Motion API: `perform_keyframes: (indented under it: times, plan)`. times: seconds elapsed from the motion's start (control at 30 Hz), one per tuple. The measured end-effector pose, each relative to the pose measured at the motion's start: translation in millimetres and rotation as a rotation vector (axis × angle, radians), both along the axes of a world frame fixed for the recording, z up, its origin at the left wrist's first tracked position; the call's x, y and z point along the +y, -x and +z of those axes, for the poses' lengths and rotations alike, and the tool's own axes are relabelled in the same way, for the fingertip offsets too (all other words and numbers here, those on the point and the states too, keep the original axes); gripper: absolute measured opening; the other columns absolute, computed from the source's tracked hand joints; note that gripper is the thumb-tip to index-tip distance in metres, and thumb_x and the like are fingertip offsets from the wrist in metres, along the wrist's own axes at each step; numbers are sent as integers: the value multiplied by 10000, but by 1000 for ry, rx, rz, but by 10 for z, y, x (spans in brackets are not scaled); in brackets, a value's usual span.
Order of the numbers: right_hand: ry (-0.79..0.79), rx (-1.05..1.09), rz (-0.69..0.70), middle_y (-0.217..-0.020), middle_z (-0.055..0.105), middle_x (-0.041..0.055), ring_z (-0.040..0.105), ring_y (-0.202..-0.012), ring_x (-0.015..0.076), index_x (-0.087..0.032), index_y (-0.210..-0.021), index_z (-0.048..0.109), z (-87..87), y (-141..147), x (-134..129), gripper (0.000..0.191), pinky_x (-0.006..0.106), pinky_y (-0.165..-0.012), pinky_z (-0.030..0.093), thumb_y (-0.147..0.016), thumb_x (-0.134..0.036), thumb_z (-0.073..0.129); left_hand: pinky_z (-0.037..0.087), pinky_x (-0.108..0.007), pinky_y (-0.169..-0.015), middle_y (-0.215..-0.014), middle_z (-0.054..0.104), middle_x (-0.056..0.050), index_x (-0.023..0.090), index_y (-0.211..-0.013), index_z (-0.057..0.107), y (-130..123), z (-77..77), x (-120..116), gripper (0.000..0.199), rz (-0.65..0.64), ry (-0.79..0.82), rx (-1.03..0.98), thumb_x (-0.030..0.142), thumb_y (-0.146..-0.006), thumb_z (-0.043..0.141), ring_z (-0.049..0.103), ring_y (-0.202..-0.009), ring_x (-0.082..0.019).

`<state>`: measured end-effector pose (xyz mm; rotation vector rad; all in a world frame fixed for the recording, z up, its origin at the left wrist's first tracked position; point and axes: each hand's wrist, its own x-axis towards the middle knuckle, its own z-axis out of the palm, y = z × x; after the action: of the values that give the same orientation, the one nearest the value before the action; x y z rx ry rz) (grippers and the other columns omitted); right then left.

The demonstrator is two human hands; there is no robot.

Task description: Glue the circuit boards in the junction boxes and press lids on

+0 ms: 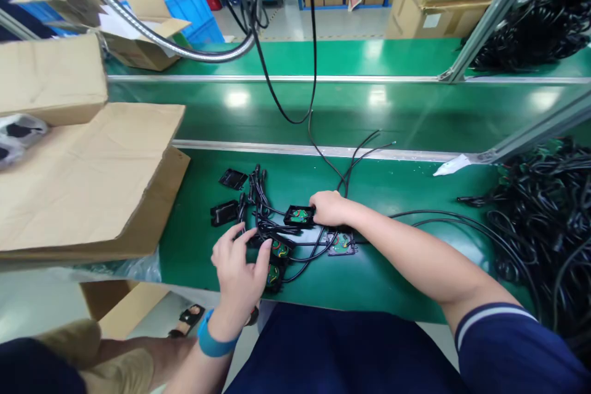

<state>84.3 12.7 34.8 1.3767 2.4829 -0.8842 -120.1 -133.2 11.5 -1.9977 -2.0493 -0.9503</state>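
My right hand (329, 208) pinches the right end of a small open black plastic case (295, 215) with a green circuit board and coloured wires inside. Just below it lies another circuit board housing (340, 244) joined to a black cable. My left hand (241, 266), with a blue band at its wrist, is open, its fingers spread over the left side of the black cable bundle (261, 197). Two more open cases, an upper one (279, 249) and a lower one (274, 274), sit beside its thumb. Further left are a black case part (224, 213) and a flat black cover (233, 178).
A large open cardboard box (152, 209) stands at the left. Piled black cables (545, 215) fill the right end of the green bench (392, 283). A hanging black cable (277, 98) and a metal hose (203, 55) cross above. Another person's leg (120, 357) is at lower left.
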Motion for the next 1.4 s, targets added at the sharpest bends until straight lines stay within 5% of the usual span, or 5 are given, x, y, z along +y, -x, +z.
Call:
perform_keyframes:
  times: [0.33,0.73,1.03,1.27,1.4]
  plan:
    - [-274,245,-94,-923,732,63,655,-870,207,-179,-1047,687,134,-126,-218,221,275,-712,425,-850,-243,609,439,-469,-900,-1045,694,-146,143,-1186,569,-406,295,713,457,-301,399,84,526,-952,484,638,-1003,-323]
    - [-304,136,18,-932,719,102,656,-870,235,-163,-1053,655,124,-70,-361,193,299,-712,435,-900,-238,565,533,-406,-852,-1074,680,-106,156,-1109,603,-328,275,895,428,-399,566,-188,264,-708,707,649,-972,-274]
    - [-308,134,6,-924,749,82,688,-907,237,-170,-1054,660,163,-148,-345,203,303,-774,434,-890,-170,541,559,-394,-821,-1063,692,-91,167,-1142,627,-99,332,1084,469,-508,762,-552,386,-734,698,657,-920,-222]
    - [-313,148,11,-921,750,77,690,-870,229,-173,-1026,669,142,-154,-312,182,285,-694,413,-891,-187,548,523,-414,-888,-1120,663,-89,191,-1180,629,-188,314,1061,594,-478,638,-399,474,-685,793,617,-984,-240]
    - [-342,145,52,-908,750,76,689,-851,227,-174,-1022,681,129,-168,-255,200,289,-699,410,-905,-180,518,514,-375,-816,-893,640,-47,199,-926,700,-265,208,1163,338,-543,512,-242,466,-728,765,608,-857,-217]
